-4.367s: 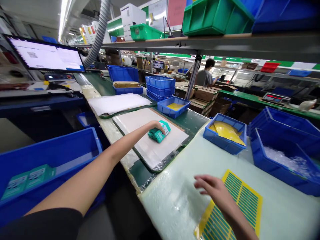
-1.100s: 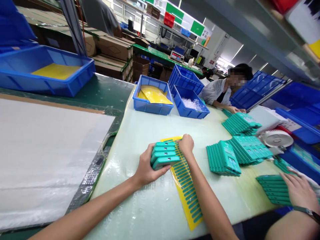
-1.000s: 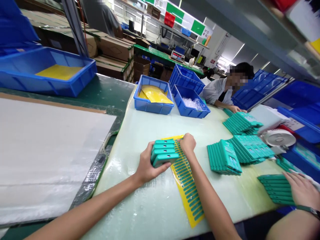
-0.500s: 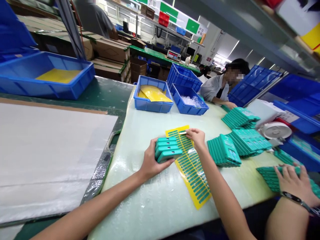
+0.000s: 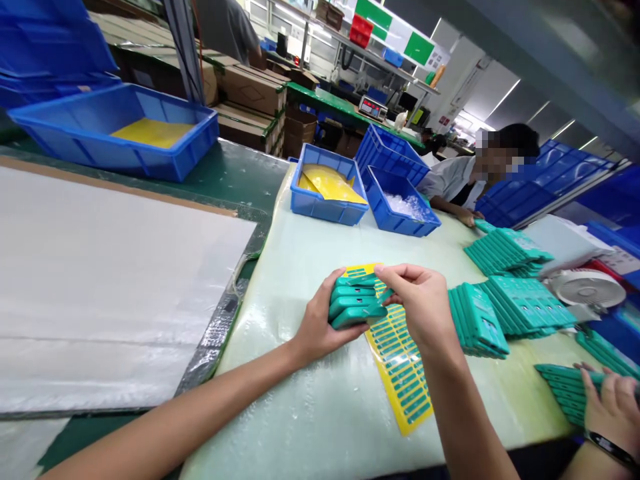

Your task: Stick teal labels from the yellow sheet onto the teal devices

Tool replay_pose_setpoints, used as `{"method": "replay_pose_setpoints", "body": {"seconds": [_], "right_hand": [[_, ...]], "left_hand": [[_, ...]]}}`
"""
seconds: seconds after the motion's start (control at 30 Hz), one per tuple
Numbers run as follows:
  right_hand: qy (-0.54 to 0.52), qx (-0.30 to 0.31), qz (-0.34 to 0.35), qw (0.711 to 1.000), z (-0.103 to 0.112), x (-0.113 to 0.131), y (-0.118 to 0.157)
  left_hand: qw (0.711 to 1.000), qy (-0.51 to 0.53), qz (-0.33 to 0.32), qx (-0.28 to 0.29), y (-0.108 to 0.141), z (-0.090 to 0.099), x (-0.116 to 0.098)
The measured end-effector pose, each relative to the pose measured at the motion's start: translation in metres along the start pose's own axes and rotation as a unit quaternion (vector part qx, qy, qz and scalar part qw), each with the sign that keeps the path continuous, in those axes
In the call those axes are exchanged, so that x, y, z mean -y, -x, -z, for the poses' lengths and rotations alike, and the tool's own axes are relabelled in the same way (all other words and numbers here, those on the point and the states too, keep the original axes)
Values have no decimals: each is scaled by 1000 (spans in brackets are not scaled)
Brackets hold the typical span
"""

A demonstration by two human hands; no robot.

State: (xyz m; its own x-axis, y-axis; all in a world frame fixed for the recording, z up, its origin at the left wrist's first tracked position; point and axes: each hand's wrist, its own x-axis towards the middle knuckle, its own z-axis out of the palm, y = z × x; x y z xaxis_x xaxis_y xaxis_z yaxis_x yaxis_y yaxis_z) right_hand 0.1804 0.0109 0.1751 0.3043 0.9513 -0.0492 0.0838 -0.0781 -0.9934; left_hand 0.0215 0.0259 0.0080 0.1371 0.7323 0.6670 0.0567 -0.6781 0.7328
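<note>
My left hand (image 5: pixel 320 320) is wrapped round a short stack of teal, flat, rounded cases (image 5: pixel 354 303) that look like power banks. Their narrow ends, with small dark ports, face right. My right hand (image 5: pixel 417 293) is closed in a pinch on a thin green sticker strip (image 5: pixel 369 279), at the end of the top case; whether it is stuck down I cannot tell. Beneath both hands lies a yellow sticker sheet (image 5: pixel 404 367) with rows of green strips, its upper part partly covered by the stack and my right hand.
Stacked teal cases (image 5: pixel 477 320) stand right of my right hand. A co-worker's hand (image 5: pixel 613 407) touches more cases at the lower right; another person (image 5: pixel 460 180) sits across the table. Blue bins (image 5: pixel 327 210) stand at the back, beside a white fan (image 5: pixel 585 290) farther right.
My right hand has come from the top of the sticker sheet to the stack, bringing a strip. The left hand still holds the cases. The view has shifted slightly.
</note>
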Motion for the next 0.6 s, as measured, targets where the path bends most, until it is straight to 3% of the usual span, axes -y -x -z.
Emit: {"method": "replay_pose_setpoints", "body": {"seconds": [0.17, 0.6], "right_hand": [[20, -38, 14, 999, -7, 2, 3], [53, -22, -32, 998, -17, 14, 8]], "left_hand": [[1000, 2, 2, 0, -1, -1, -3], [1000, 12, 16, 8, 2, -3, 0]]}}
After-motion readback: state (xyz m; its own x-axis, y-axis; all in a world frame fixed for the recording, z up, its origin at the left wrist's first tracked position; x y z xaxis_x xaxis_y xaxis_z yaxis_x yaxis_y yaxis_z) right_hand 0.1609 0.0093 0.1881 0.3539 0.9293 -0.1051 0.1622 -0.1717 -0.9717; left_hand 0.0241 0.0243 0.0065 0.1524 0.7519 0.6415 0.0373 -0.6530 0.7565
